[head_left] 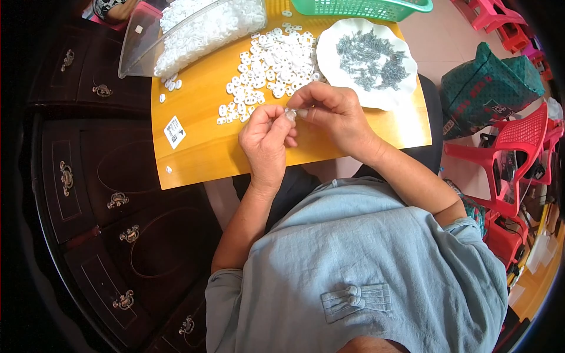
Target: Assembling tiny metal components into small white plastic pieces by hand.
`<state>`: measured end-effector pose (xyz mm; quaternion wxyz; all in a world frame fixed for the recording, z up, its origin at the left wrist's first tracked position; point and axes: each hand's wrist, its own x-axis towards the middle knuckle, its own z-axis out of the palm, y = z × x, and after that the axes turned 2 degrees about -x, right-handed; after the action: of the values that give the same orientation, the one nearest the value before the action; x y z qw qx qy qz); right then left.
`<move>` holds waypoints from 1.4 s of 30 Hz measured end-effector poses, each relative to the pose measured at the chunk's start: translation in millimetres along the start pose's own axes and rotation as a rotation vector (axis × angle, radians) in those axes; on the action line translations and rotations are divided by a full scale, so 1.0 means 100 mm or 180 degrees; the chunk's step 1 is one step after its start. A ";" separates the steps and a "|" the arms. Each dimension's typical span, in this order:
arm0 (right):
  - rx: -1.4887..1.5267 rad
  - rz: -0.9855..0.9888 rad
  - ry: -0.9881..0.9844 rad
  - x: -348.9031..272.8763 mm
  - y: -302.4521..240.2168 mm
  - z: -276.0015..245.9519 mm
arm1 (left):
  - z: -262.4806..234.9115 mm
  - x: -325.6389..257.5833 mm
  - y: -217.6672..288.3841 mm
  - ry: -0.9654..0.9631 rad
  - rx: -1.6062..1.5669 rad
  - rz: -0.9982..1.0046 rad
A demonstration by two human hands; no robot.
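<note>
My left hand [268, 138] and my right hand [335, 115] meet above the near part of the yellow table [223, 159]. Between the fingertips of both is a small white plastic piece [290, 112], mostly covered by the fingers. Each hand is closed in a pinch. Just beyond them lies a spread pile of small white plastic pieces [282, 59], rounded and with holes. To the right of the pile, a white wavy-edged plate [329, 56] holds many small dark grey parts [371, 59], too small to name.
A clear plastic bin [138, 56] full of white pieces stands at the back left, beside a green basket [365, 7]. A white label [174, 132] lies on the table's left. Dark drawers [112, 176] flank the left; a green bag [488, 88] and red chairs [500, 153] stand right.
</note>
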<state>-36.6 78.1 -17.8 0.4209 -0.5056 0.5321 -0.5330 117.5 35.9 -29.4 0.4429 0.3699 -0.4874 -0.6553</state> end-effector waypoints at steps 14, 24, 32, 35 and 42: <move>0.0378 -0.0334 -0.0074 0.04 0.09 -0.03 | 0.01 0.00 0.01 -0.0143 0.0267 0.0018; 0.0286 -0.0400 -0.0053 0.04 0.15 0.06 | -0.03 0.03 -0.07 -0.0292 0.0597 0.0201; 0.0018 -0.0315 0.0123 0.00 0.12 0.05 | -0.03 0.03 -0.01 -0.0153 -0.0019 -0.0095; -0.0340 -0.0330 0.0320 -0.01 0.09 0.03 | -0.05 0.03 0.01 -0.0140 -0.0171 -0.0179; -0.1597 -0.0872 0.0283 0.01 0.10 0.07 | -0.07 0.00 0.02 -0.0128 -0.0194 -0.0205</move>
<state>-31.0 75.3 -28.5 0.1830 -0.6372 0.5920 -0.4582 124.3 33.2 -29.4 0.4227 0.3585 -0.4639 -0.6910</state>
